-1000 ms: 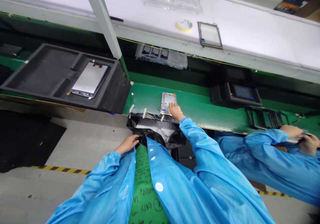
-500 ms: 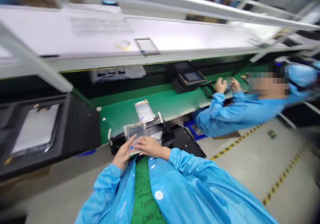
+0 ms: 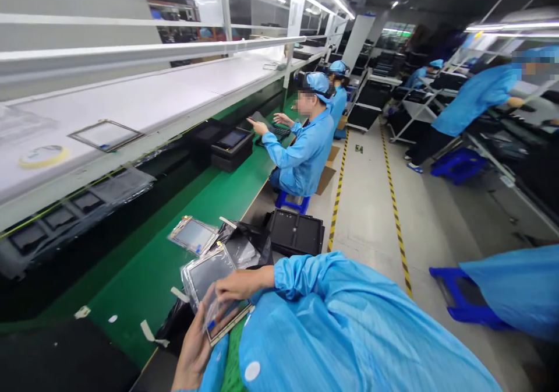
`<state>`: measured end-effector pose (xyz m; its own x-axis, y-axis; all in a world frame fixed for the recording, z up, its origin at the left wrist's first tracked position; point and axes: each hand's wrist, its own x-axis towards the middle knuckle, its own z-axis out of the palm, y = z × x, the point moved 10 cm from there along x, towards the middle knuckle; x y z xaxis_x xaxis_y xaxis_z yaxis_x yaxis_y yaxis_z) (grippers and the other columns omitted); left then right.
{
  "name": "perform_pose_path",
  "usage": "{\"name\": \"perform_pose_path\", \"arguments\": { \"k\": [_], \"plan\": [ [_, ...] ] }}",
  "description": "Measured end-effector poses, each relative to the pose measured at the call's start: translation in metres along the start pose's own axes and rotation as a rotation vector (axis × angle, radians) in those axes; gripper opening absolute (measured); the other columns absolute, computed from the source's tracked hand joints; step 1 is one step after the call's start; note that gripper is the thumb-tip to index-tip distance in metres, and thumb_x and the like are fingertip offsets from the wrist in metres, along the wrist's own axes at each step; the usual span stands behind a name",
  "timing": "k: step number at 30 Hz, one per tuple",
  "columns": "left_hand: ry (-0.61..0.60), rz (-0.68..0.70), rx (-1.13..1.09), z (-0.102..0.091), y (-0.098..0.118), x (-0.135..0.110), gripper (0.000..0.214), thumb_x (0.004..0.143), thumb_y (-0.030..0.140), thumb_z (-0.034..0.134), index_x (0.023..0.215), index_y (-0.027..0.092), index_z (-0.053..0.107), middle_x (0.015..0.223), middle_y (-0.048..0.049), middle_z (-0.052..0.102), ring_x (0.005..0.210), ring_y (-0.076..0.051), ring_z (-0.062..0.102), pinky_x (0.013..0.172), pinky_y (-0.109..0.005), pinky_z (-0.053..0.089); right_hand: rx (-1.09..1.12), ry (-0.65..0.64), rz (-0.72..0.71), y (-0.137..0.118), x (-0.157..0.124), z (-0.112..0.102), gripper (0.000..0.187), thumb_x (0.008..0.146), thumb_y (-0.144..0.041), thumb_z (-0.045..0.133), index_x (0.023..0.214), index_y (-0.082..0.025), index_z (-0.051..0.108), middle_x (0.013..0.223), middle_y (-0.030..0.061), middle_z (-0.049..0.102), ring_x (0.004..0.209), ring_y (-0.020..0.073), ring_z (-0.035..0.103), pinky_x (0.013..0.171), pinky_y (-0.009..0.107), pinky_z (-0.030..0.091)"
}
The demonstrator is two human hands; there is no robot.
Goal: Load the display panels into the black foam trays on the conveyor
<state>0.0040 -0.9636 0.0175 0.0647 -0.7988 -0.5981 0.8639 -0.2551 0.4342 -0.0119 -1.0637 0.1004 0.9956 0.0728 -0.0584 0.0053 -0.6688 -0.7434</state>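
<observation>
A flat rectangular touch panel (image 3: 209, 274) with a pale frame and a clear plastic film (image 3: 212, 309) is held tilted just in front of my body. My left hand (image 3: 194, 345) grips its lower left edge, the fingers reaching behind the panel and showing through it. Over the panel's face, my right hand (image 3: 239, 285) has its fingers bent together on the film; the exact pinch point is hard to make out. A stack of similar panels in clear wrapping (image 3: 193, 235) lies on the green bench just beyond. Below the held panel, a black plastic bag (image 3: 257, 237) hangs at the bench edge.
On the white shelf (image 3: 174, 98) lie a panel frame (image 3: 105, 136) and a tape roll (image 3: 42, 155). A black device (image 3: 231, 147) stands on the green bench (image 3: 126, 287). A co-worker in blue (image 3: 301, 147) sits farther along. Black trays (image 3: 297, 232) are at the right.
My view has swung right and up, bringing the aisle and more people into sight. Both hands stay on the panel; the clear film now appears bunched near my right fingers.
</observation>
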Motion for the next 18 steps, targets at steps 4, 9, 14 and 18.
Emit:
{"name": "perform_pose_path", "arguments": {
  "k": [4,9,14,18],
  "plan": [
    [-0.038,0.137,0.120,0.014,0.008,-0.017,0.091,0.069,0.044,0.092,0.149,0.039,0.049,0.147,-0.0105,0.061,0.142,-0.044,0.048,0.110,-0.057,0.049,0.483,0.187,0.230,0.021,0.001,-0.010,0.015,0.100,-0.023,0.058,0.088,-0.018,0.052,0.064,-0.0065,0.062,0.057,0.0072,0.056,0.061,0.018,0.043],
    [-0.015,0.185,0.248,0.017,0.012,-0.042,0.080,0.071,0.033,0.090,0.142,0.036,0.055,0.149,-0.0123,0.060,0.139,-0.044,0.050,0.108,-0.059,0.050,1.084,0.654,0.282,0.064,-0.010,-0.074,0.030,0.094,-0.040,0.067,0.079,-0.018,0.052,0.071,0.0003,0.068,0.054,0.0082,0.057,0.053,0.019,0.047],
    [0.066,0.121,0.266,-0.008,0.013,-0.058,0.080,0.069,0.037,0.091,0.141,0.030,0.057,0.140,-0.0142,0.066,0.134,-0.042,0.057,0.108,-0.056,0.052,1.015,1.529,0.114,0.094,-0.117,-0.191,0.028,0.087,-0.040,0.072,0.096,-0.022,0.053,0.095,0.0022,0.071,0.091,0.0149,0.070,0.088,0.033,0.059],
    [0.111,0.159,0.274,-0.020,0.017,-0.065,0.070,0.072,0.041,0.090,0.134,0.023,0.063,0.131,-0.0155,0.071,0.122,-0.040,0.066,0.099,-0.050,0.058,0.473,1.501,0.255,0.075,-0.149,-0.202,0.031,0.085,-0.042,0.071,0.107,-0.020,0.065,0.113,0.0072,0.068,0.109,0.0191,0.065,0.105,0.037,0.050]
  ]
}}
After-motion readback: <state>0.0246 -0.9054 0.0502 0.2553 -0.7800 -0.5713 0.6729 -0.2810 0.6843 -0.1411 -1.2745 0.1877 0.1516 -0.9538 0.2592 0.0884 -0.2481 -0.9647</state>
